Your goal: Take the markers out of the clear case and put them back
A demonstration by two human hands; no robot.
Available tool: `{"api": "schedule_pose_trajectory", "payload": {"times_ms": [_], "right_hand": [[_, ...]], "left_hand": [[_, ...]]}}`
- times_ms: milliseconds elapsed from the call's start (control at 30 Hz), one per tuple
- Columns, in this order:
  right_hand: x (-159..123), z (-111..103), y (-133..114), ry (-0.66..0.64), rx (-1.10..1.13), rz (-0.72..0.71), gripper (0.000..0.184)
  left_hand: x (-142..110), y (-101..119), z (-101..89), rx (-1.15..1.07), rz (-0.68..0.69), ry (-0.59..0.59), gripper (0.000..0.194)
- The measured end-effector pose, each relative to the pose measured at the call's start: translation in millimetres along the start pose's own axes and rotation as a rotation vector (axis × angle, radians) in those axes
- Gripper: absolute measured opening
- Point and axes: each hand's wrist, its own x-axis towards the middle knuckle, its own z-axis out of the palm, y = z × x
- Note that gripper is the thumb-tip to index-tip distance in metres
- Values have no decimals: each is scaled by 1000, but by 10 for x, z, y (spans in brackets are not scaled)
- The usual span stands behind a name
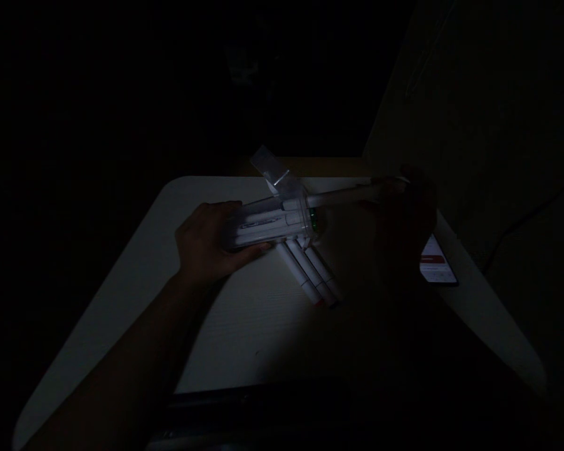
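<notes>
The left hand [200, 241] grips a clear plastic marker case [263, 222] over loose markers [308, 272] on the white table [239, 313]; the right hand [407, 203] grasps a marker [343, 196] at its open end. Tipping that end down could spill its contents; in this gloom, misalignment could jam the marker.

Seems to be a very dark indoor room, possibly in a home, but cannot be told surely. Shows a plain white table [225, 344] with rounded corners toward six o'clock, and a lit phone [436, 269] and thin cord [526, 220] around three o'clock.
</notes>
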Motion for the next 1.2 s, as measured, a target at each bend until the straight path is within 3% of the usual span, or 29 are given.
{"api": "schedule_pose_trajectory", "payload": {"times_ms": [133, 333, 600, 700, 800, 967, 1067, 1200], "right_hand": [[-63, 107, 22, -39, 146, -32, 36], [-160, 185, 18, -248, 32, -42, 45], [-278, 310, 149, -530, -149, -309, 46], [-325, 375, 223, -524, -196, -441, 59], [-346, 385, 221, -482, -244, -458, 68], [-290, 256, 45, -339, -262, -323, 43], [-260, 202, -30, -295, -278, -419, 34], [-277, 239, 6, -350, -274, -528, 43]], "left_hand": [[10, 2, -1, 0, 20, 3, 71], [20, 8, -5, 12, 27, 0, 69], [27, 26, -7, 32, 14, -16, 68], [27, 37, -13, 37, 3, -37, 67], [21, 35, -19, 33, -22, -58, 67], [20, 30, -27, 50, -34, -80, 66], [27, 31, -27, 45, -25, -76, 66], [22, 25, -20, 27, -3, -33, 67]]}}
